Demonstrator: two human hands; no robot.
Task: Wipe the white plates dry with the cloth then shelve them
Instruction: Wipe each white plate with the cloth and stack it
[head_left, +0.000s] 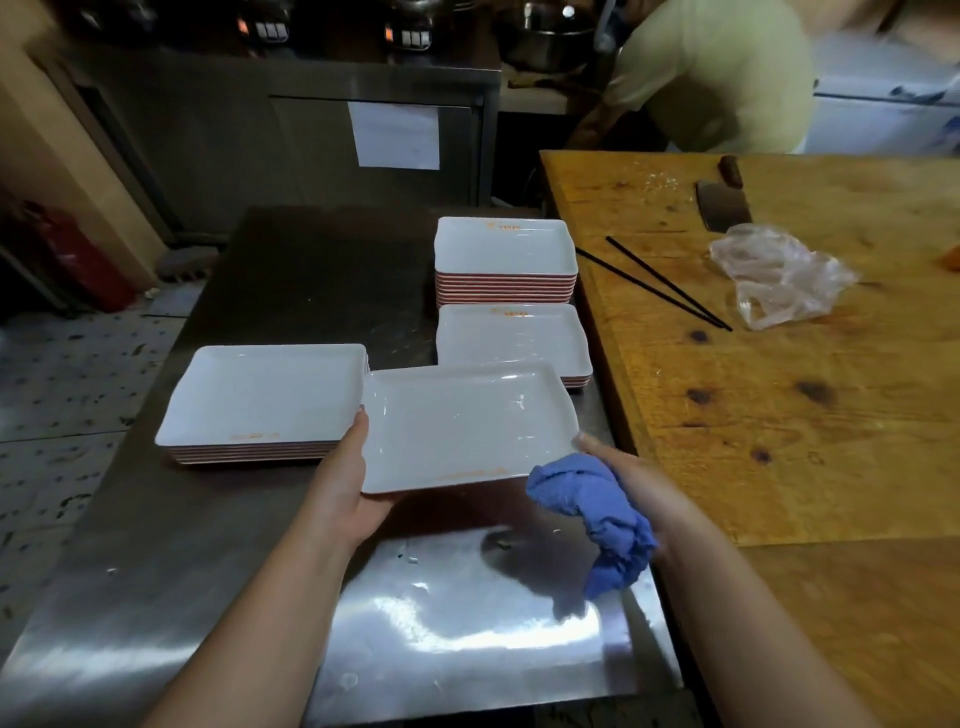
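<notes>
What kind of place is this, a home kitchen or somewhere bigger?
Most likely a restaurant's working kitchen. Identical white plates stand in several stacks on a steel worktable, a cleaver lies on a big wooden chopping table, and steel counters line the back.

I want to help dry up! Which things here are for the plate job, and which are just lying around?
For the job:
- held plate
- blue cloth
- plate stacks: left, far, near

Just lying about:
- cleaver
- black chopsticks
- plastic bag
- red fire extinguisher
</notes>
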